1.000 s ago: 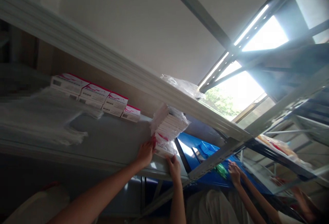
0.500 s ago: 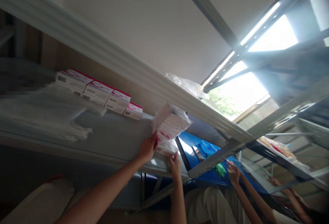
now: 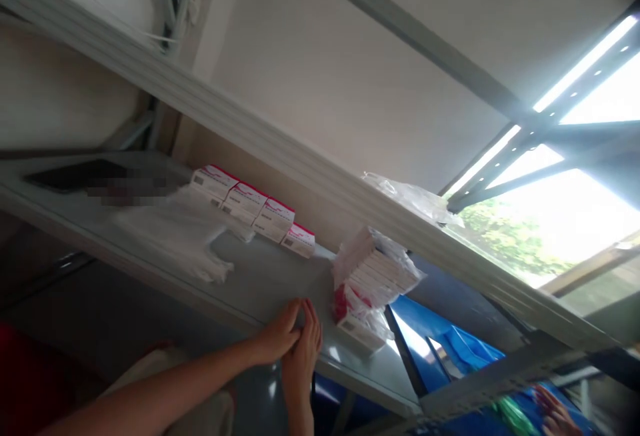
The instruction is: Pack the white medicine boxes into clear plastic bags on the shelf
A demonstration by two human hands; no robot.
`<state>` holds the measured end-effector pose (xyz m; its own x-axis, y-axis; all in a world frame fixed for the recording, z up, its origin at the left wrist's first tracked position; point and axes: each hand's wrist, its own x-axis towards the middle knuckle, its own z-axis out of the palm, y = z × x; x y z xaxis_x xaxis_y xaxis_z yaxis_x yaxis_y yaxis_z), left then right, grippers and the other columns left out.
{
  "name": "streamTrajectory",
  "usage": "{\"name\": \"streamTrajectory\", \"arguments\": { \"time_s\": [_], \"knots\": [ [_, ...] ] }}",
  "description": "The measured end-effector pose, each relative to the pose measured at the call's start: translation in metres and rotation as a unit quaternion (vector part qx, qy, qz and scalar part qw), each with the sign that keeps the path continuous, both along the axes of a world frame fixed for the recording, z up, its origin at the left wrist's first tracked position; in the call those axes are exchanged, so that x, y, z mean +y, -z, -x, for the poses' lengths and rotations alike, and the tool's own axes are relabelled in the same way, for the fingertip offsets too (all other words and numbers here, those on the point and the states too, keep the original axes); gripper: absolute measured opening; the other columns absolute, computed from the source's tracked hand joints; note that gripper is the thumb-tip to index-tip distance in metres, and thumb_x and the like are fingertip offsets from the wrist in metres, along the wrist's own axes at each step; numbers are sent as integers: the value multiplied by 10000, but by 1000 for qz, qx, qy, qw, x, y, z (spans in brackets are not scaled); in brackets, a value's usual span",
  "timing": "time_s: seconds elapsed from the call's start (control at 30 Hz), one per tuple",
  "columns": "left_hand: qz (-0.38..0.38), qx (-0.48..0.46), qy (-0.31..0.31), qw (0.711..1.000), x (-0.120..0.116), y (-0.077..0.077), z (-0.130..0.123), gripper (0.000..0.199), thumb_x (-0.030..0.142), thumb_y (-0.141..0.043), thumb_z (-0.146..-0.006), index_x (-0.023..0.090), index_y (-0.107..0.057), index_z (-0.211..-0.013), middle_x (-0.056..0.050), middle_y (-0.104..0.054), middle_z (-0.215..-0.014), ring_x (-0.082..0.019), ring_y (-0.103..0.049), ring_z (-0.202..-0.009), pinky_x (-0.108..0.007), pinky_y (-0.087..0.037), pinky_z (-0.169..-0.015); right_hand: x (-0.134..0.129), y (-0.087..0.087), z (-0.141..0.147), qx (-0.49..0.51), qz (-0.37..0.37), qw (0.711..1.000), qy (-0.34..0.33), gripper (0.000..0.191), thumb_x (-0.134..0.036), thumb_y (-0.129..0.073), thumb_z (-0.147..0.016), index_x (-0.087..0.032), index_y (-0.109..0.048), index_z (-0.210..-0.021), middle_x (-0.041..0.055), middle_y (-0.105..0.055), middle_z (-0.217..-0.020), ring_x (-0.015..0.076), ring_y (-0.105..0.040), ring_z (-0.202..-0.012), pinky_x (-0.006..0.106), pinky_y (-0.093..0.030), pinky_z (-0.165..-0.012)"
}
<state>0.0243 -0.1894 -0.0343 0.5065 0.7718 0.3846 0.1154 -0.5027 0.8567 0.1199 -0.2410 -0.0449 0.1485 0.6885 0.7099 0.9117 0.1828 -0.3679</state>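
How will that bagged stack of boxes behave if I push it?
The bagged stack may slide easily, given its shiny film. Loose, wrinkled film edges will likely flop. The flat, straight-edged boxes inside probably won't roll.

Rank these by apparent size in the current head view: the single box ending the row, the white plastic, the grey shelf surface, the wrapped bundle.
Largest: grey shelf surface
Middle: white plastic and wrapped bundle, too alike to rank
Smallest: single box
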Motion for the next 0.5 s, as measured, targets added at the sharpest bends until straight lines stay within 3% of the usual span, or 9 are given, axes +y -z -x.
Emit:
{"name": "streamTrajectory", "arguments": {
  "time_s": [0.1,0.23,0.37,0.5],
  "knots": [
    [-62,32,-73,995,28,-19,54,631,49,-436,-801,165,-406,-1420,-130,-344,-1522,-233,-287,-1431,-456,-238,-1200,39,-22,37,20,25,998,-53,602,-189,-384,-857,-192,-322,-1457,142,-449,-1454,260,-407,-1347,531,-287,-1094],
    [-158,99,-126,974,75,-40,109,400,88,-405,-863,157,-574,-1220,-130,-533,-1345,-231,-444,-1299,-450,-331,-1137,98,-41,77,18,64,989,-132,630,-137,-390,-829,-163,-342,-1457,148,-428,-1474,242,-360,-1384,510,-322,-1100],
    [-160,185,-135,960,100,-36,123,375,132,-384,-900,162,-608,-1198,-117,-614,-1234,-245,-526,-1179,-403,-383,-1074,138,-36,101,15,126,977,-171,639,-91,-381,-814,-143,-373,-1451,170,-482,-1433,261,-424,-1349,536,-336,-1092],
    [-172,237,-153,944,97,-29,118,400,136,-350,-925,122,-607,-1232,-149,-620,-1206,-266,-535,-1149,-364,-372,-1061,142,-27,101,46,141,968,-204,599,-92,-389,-826,-169,-431,-1419,132,-566,-1358,235,-516,-1270,464,-368,-1090]
  ]
}}
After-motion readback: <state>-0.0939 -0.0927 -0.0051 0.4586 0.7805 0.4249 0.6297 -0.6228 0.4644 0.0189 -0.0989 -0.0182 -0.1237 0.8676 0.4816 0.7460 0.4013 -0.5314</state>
